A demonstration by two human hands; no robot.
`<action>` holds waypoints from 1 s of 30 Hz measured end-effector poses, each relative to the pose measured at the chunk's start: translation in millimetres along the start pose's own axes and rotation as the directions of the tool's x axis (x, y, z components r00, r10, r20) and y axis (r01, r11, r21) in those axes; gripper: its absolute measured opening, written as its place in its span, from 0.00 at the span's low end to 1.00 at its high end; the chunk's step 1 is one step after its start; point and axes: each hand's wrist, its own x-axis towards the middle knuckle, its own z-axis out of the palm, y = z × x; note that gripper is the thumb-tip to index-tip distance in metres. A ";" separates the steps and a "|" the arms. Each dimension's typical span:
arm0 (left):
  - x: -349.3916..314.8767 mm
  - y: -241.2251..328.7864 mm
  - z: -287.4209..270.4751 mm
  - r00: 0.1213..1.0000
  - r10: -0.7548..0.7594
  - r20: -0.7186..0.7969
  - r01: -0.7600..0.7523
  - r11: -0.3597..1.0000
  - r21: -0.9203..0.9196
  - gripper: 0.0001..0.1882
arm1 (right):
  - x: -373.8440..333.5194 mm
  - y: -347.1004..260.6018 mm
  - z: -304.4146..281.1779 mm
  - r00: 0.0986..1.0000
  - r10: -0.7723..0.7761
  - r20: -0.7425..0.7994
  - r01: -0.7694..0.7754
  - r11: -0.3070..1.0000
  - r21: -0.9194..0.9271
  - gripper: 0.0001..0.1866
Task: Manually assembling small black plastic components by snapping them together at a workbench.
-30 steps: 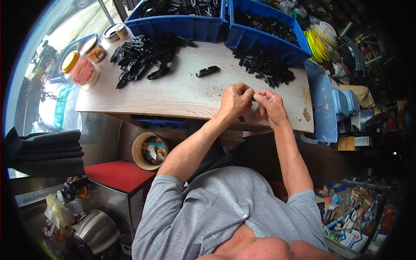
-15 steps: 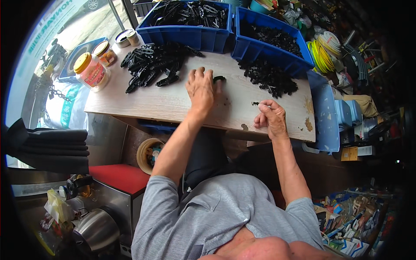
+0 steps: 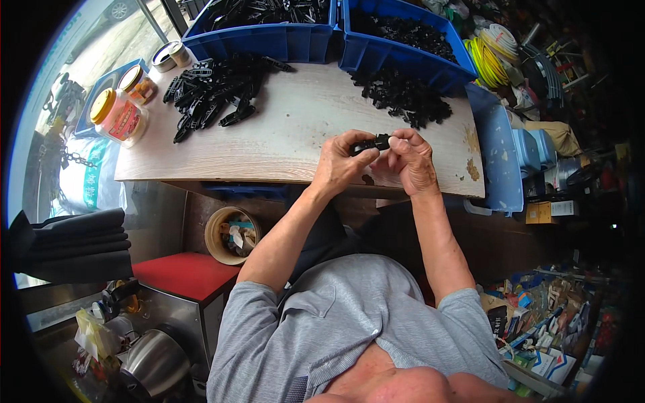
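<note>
Both hands meet over the front part of the wooden table (image 3: 269, 134). My left hand (image 3: 339, 161) is closed round a long black plastic part (image 3: 363, 146), thumb and fingers pinching it. At that part's right end my right hand (image 3: 413, 161) pinches a small black plastic piece (image 3: 382, 141), which touches the long part; its exact shape is partly hidden by the fingers. To the left lies a pile of long black plastic parts (image 3: 211, 94). A heap of small black pieces (image 3: 403, 99) lies at the back right.
At the back stand a blue bin (image 3: 269, 41) of long parts and another blue bin (image 3: 403, 59) of small pieces. Jars (image 3: 121, 119) with lids stand at the left edge. A bucket (image 3: 216, 235) sits below the table, and a light blue tub (image 3: 505, 158) at the right.
My left hand has lifted a long black part off the table and brought it right to my right hand. The small piece now meets its end. The view has shifted slightly.
</note>
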 end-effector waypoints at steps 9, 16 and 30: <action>0.5 20.1 1.4 0.977 -0.190 0.102 0.194 0.981 -0.031 0.12 | 3.4 -0.4 -3.6 0.996 0.093 0.013 -0.090 0.984 -0.157 0.07; -0.9 25.7 -1.2 0.984 -0.174 0.048 0.175 0.984 -0.019 0.13 | 5.9 -0.4 1.3 0.991 0.131 0.025 -0.127 0.986 -0.111 0.08; -2.5 18.0 -1.6 0.970 -0.224 -0.098 0.196 0.952 -0.234 0.09 | 4.3 -8.3 15.6 0.972 0.234 0.020 -0.206 0.893 -0.400 0.18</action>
